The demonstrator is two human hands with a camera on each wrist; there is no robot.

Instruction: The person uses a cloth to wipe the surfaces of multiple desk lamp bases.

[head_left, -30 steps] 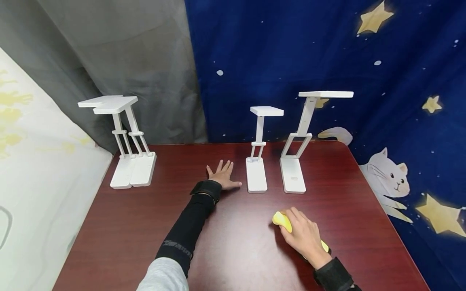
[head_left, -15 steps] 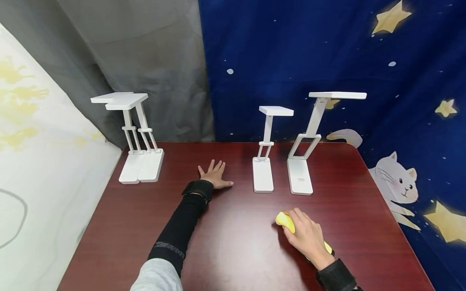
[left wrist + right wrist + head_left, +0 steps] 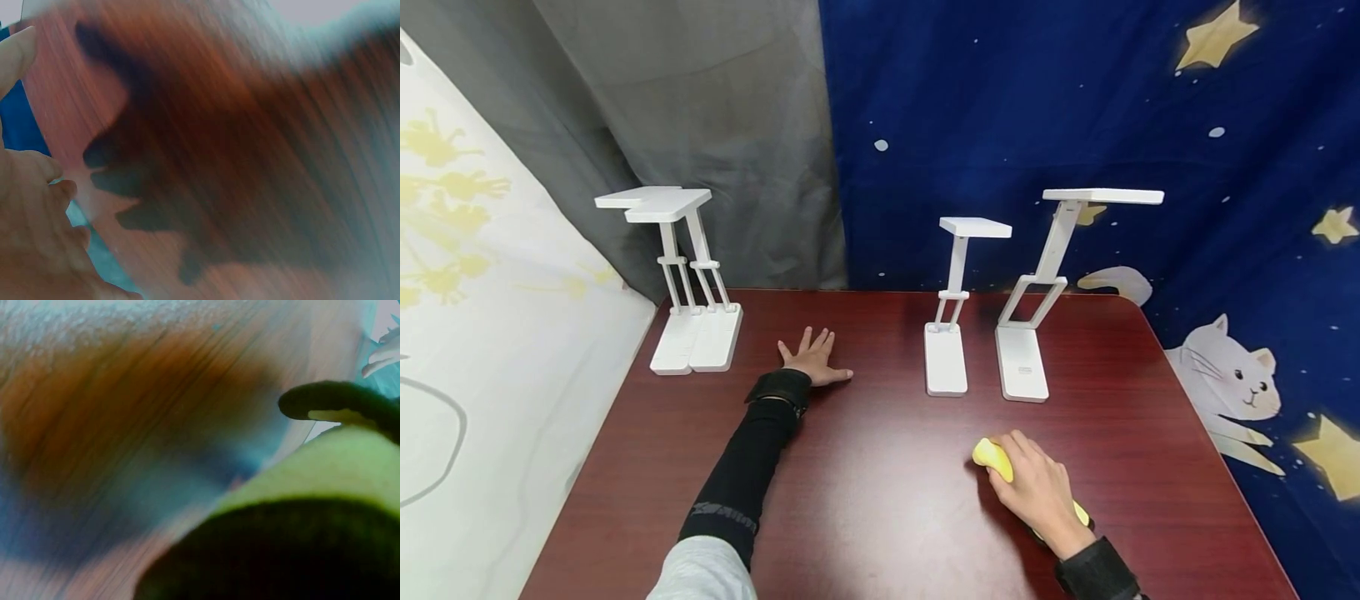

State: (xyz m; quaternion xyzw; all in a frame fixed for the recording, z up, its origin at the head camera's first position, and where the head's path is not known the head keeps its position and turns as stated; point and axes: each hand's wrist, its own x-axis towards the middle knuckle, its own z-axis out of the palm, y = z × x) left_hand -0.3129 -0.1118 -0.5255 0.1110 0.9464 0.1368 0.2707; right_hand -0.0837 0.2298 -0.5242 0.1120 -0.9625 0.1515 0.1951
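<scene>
Yellow object is at the lower right of the head view, over a dark red, wood-grained table with a pale sheen at lower centre. Behind it hang a grey curtain, upper left, and a dark blue cloth, upper right, printed with stars and a cat. A white sheet with yellow prints fills the left edge. Toward the table's far left, two white lamps stand side by side, bases touching; right of centre stand a narrow lamp and a taller lamp, bases apart.

My right hand curls round the yellow piece, one end poking out past my thumb, another bit showing near my wrist. My left hand has its fingers spread, left of centre; whether the palm touches the wood I cannot tell.

Only the left wrist view shows a big finger-shaped shadow on the grain. The right wrist view adds a yellow-green surface and a dark, rounded strip at right, too blurred to name.
</scene>
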